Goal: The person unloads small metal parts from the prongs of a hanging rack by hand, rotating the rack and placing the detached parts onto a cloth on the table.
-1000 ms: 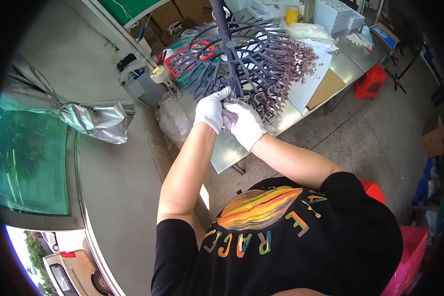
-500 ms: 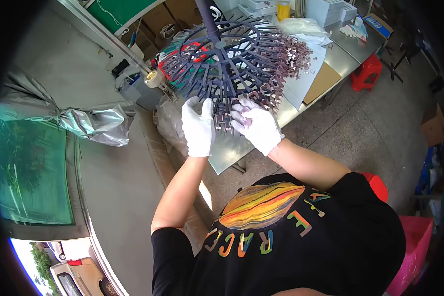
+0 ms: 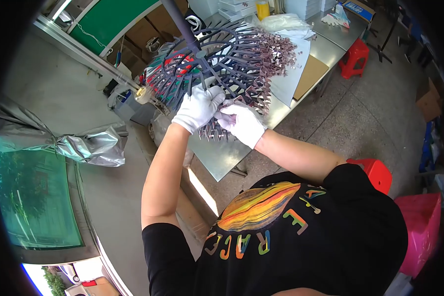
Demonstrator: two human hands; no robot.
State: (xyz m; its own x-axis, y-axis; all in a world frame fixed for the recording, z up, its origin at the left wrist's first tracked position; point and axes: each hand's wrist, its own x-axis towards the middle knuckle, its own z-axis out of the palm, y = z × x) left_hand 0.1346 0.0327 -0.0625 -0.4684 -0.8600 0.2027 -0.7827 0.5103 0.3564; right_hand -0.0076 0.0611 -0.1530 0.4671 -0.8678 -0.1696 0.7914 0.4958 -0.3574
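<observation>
A dark round rack (image 3: 200, 54) with many radiating prongs stands over the metal table, on a thick dark pole. Small brownish-pink pieces (image 3: 281, 52) hang densely on its right side. My left hand (image 3: 198, 107), in a white glove, is at the rack's near prongs with its fingers curled together. Right beside it, my gloved right hand (image 3: 242, 121) has its fingertips pinched close to the left fingers. What either hand grips is too small and covered to make out. More small pieces hang from the prongs just below the hands.
The metal table (image 3: 217, 158) holds a white sheet (image 3: 296, 74), brown cardboard (image 3: 311, 77), a plastic bag (image 3: 286, 23) and a yellow container (image 3: 263, 10). Red stools (image 3: 353, 58) stand at the right. A wall and a wrapped silver sheet (image 3: 91, 146) lie left.
My left hand has moved up and inward over the prongs, and its fingers have closed. Both hands are now together. The whole view has shifted and tilted slightly.
</observation>
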